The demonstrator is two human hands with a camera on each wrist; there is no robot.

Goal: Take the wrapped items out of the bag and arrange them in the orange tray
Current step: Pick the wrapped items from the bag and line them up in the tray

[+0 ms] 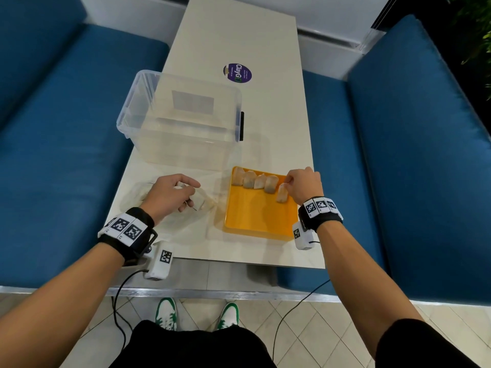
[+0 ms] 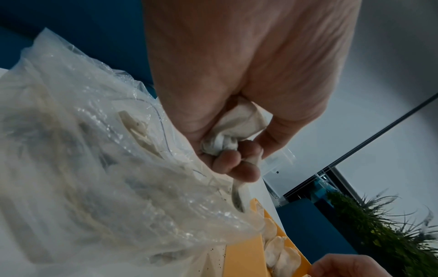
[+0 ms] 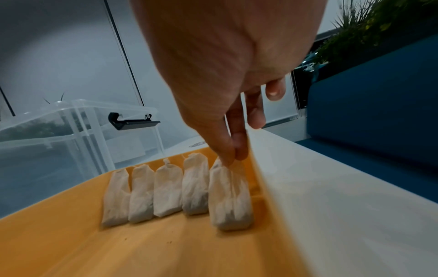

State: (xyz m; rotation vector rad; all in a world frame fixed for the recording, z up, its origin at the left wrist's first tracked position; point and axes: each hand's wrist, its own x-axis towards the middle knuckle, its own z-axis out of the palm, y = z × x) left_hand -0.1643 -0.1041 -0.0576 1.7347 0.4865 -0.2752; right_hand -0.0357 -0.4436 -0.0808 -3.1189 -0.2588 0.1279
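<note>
The orange tray sits near the table's front right, with a row of several white wrapped items along its far edge. My right hand pinches the top of the rightmost wrapped item, which lies on the tray beside the row. Left of the tray lies the clear plastic bag with more wrapped items inside. My left hand is over the bag, fingers curled round a crumpled wrapped item.
A big clear plastic bin stands just behind the bag and tray. A round purple sticker is farther back on the white table. Blue sofa cushions flank the table on both sides.
</note>
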